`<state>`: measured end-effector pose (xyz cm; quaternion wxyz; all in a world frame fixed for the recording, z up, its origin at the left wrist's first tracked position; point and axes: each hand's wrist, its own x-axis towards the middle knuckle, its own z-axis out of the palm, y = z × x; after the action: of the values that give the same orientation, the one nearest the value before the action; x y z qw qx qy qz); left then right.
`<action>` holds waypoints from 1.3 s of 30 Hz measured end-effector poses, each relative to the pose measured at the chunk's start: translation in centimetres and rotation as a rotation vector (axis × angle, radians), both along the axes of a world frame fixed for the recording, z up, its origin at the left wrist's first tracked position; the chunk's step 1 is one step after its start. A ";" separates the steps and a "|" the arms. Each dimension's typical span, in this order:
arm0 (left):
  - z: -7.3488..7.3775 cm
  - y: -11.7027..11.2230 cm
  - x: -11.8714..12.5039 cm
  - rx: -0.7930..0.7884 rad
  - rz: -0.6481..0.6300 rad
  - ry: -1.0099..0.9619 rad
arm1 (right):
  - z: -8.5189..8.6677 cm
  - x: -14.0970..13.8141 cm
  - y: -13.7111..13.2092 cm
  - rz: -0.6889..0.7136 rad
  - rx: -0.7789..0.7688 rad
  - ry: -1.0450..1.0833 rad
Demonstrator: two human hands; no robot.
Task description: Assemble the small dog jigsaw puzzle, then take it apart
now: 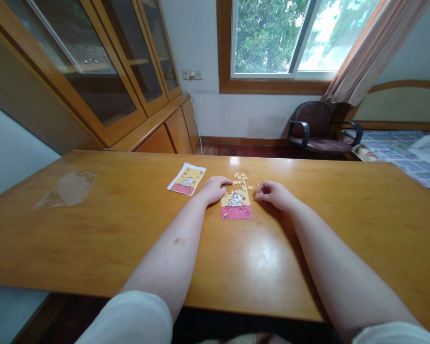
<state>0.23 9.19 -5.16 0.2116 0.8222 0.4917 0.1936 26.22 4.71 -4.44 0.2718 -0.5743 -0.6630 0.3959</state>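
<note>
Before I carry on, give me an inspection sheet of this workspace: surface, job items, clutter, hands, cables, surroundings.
Surface: glossy wooden table, with light glare.
Job items: puzzle partly assembled, a gap showing near its top; loose pieces beyond its far edge and to its right; picture sheet to the left.
Clutter: clear plastic bag at the table's left.
Hands: left hand at the puzzle's upper left; right hand right of it, fingers curled, any held piece too small to confirm.
Cables: white cord hanging from the wall socket, beyond the table.
Surroundings: cabinet, window, chair, bed.
</note>
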 end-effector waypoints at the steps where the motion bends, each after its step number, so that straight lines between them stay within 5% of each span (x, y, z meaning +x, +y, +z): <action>1: -0.1 0.1 0.0 0.001 -0.003 -0.004 | 0.0 -0.6 -0.2 0.020 0.007 0.037; 8: -1.0 0.7 -0.1 0.002 -0.006 -0.018 | 0.5 -4.2 -1.6 0.066 0.039 -0.028; 31: -0.7 0.6 0.0 0.001 -0.008 -0.017 | 0.7 -7.4 -0.2 -0.094 0.077 -0.448; 39: -0.2 0.1 0.1 -0.012 0.014 0.002 | 0.4 -5.3 0.0 0.132 0.123 -0.302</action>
<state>0.38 9.32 -5.41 0.2146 0.8177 0.4988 0.1913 20.94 4.70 -4.04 0.1771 -0.5650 -0.7554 0.2807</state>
